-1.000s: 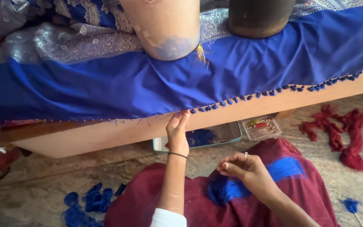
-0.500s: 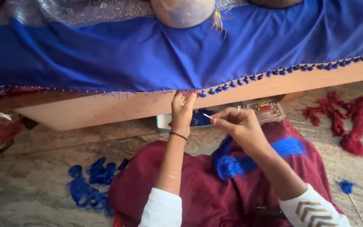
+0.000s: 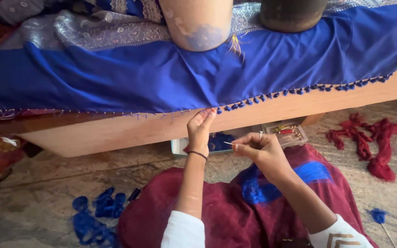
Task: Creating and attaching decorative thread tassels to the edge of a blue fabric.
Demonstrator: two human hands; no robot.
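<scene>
A blue cloth (image 3: 161,78) lies over a wooden bench (image 3: 116,133), its lower hem edged with small blue tassels (image 3: 272,95). My left hand (image 3: 200,129) reaches up and pinches the hem where the tassel row ends. My right hand (image 3: 258,149) is lower and to the right, its fingers closed on a thin needle (image 3: 228,143) that points left toward the left hand. A ring shows on a right finger. A dark band circles my left wrist. Maroon cloth (image 3: 235,206) covers my lap.
Two large pots (image 3: 198,23) (image 3: 292,14) stand on the cloth. Under the bench sit a white tray (image 3: 180,147) and a small clear box (image 3: 286,133). Red yarn (image 3: 368,142) lies on the floor at right, blue yarn scraps (image 3: 95,216) at left.
My right hand has risen from my lap toward the hem and now holds the needle near the left hand. The left hand has stayed at the hem.
</scene>
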